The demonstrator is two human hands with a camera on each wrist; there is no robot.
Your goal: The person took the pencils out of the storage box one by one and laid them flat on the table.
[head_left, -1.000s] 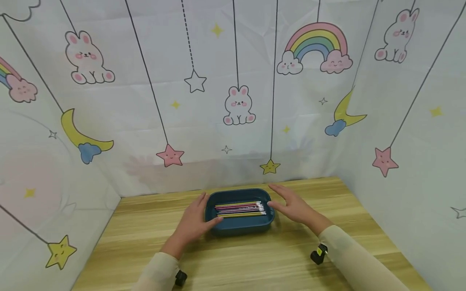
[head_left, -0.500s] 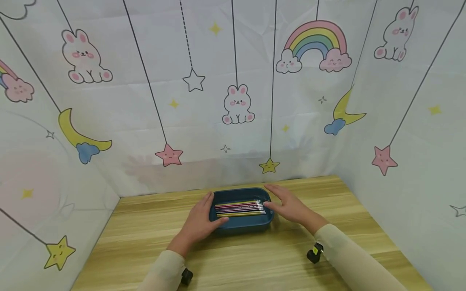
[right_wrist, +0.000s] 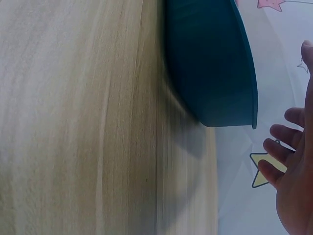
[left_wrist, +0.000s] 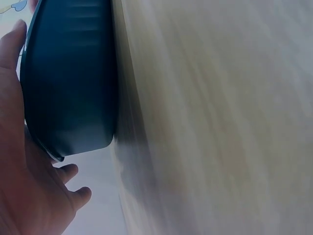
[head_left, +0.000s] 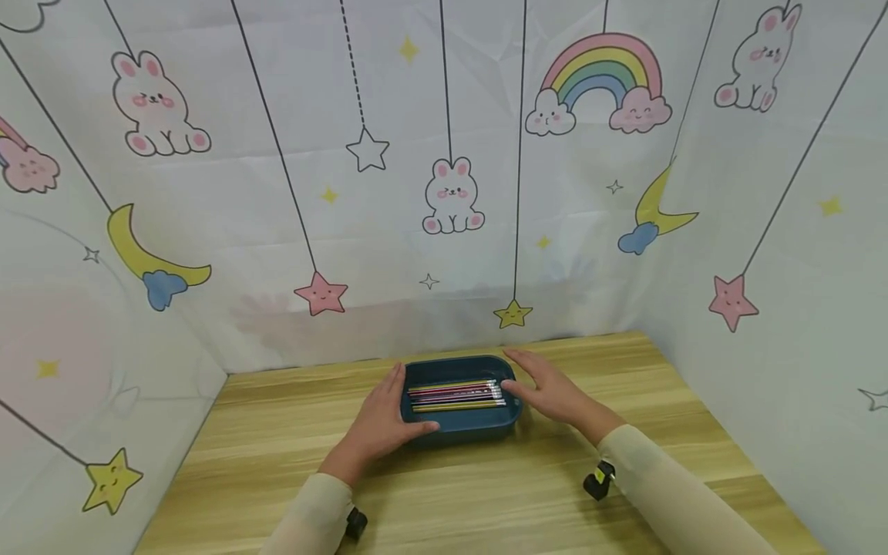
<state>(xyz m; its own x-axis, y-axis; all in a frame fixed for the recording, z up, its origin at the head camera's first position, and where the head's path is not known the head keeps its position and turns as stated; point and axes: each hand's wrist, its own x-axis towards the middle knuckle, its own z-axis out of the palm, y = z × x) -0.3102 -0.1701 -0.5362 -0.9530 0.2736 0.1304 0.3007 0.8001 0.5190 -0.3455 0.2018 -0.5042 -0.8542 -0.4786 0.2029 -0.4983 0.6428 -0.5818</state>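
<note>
A dark blue-green rectangular tray (head_left: 461, 436) with rounded corners stands on the wooden table. Inside it several striped pencils (head_left: 454, 396) lie side by side, their silvery ends toward the right. My left hand (head_left: 378, 418) rests along the tray's left end, fingers extended by the far corner and thumb at the front rim. In the left wrist view its palm is right against the tray's rim (left_wrist: 28, 93). My right hand (head_left: 557, 391) is at the right end, fingers spread and thumb overlapping the rim in the head view. A gap shows between it and the tray in the right wrist view.
The wooden tabletop (head_left: 486, 501) runs back to a white cloth backdrop (head_left: 388, 231) printed with rabbits, stars and rainbows. The cloth also encloses the left and right sides. A small black camera (head_left: 599, 481) sits at the right wrist.
My left hand has moved right and reached the tray's left end. The right hand has shifted slightly left. The tray and the pencils look nearly unchanged.
</note>
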